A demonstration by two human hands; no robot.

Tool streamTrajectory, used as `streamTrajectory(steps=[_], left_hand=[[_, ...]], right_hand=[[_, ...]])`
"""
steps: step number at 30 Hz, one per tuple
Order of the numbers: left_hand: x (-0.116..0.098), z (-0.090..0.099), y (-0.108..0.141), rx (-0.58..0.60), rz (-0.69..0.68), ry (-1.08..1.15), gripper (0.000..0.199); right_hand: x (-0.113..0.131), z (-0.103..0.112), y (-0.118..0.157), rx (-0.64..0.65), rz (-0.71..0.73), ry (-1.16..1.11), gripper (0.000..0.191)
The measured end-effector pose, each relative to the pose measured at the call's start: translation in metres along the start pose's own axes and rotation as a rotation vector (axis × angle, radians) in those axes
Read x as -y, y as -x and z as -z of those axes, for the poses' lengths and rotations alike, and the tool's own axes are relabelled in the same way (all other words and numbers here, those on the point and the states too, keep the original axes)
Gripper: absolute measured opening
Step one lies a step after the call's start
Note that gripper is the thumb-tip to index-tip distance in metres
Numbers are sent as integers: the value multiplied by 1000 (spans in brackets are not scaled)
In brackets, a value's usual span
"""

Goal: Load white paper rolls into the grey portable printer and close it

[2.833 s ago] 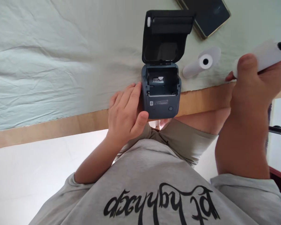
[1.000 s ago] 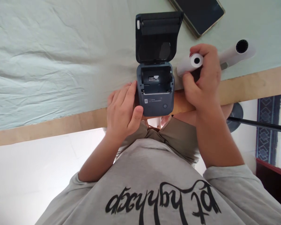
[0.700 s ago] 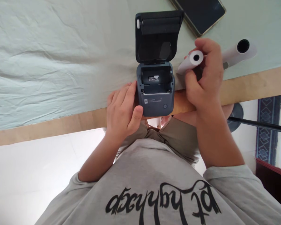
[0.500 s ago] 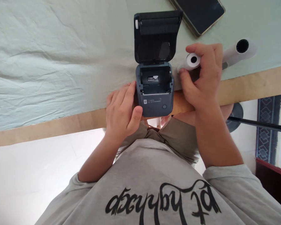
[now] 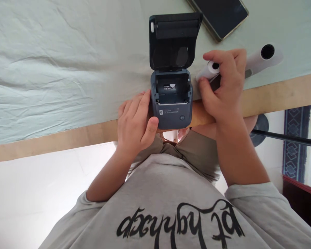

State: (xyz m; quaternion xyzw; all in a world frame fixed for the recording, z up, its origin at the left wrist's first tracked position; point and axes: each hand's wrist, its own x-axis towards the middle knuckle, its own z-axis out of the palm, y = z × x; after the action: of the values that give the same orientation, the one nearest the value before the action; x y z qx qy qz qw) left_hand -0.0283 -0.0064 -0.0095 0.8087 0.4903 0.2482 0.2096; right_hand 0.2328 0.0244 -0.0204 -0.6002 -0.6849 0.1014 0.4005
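A small dark blue-grey label printer [image 5: 173,117] sits at the table's front edge with its lid [image 5: 172,52] swung up and back. No roll shows in its bay; a small printed sticker is visible inside. Flat along the printer's left side rests my left hand [image 5: 134,122], thumb spread toward the front corner, fingers open. To the right of the printer, my right hand [image 5: 226,83] curls around a small white paper roll [image 5: 208,71], thumb at its lower end and index finger over its top. The other fingers hide part of this roll.
Beyond my right hand lies a second, larger white roll [image 5: 264,58] with a black core. A dark phone [image 5: 223,17] is at the back right. Pale green cloth [image 5: 67,69] covers the table up to a wooden front edge [image 5: 54,141].
The index finger of my right hand has shifted slightly left over the small roll's end, and that roll has tipped a little. My left hand and the printer remain in place.
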Motion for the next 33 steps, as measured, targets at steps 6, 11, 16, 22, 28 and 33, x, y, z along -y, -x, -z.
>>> streamTrajectory(steps=[6,11,16,22,28,33], left_hand=[[1,0,1,11,9,-4,77],[2,0,0,-12,-35,1,77],[3,0,1,19,-33,-3,80],[2,0,2,15,-41,-23,85],[2,0,2,21,-44,-12,84],[1,1,3,9,-59,-32,84]], right_hand=[[-4,0,5,-37,-5,-11,50],[-7,-3,5,-109,1,-115,47],[-11,2,2,-173,33,-134,36],[34,7,-4,-149,165,-165,27],[64,-3,-17,53,226,67,26],[59,-6,-21,117,82,125,25]])
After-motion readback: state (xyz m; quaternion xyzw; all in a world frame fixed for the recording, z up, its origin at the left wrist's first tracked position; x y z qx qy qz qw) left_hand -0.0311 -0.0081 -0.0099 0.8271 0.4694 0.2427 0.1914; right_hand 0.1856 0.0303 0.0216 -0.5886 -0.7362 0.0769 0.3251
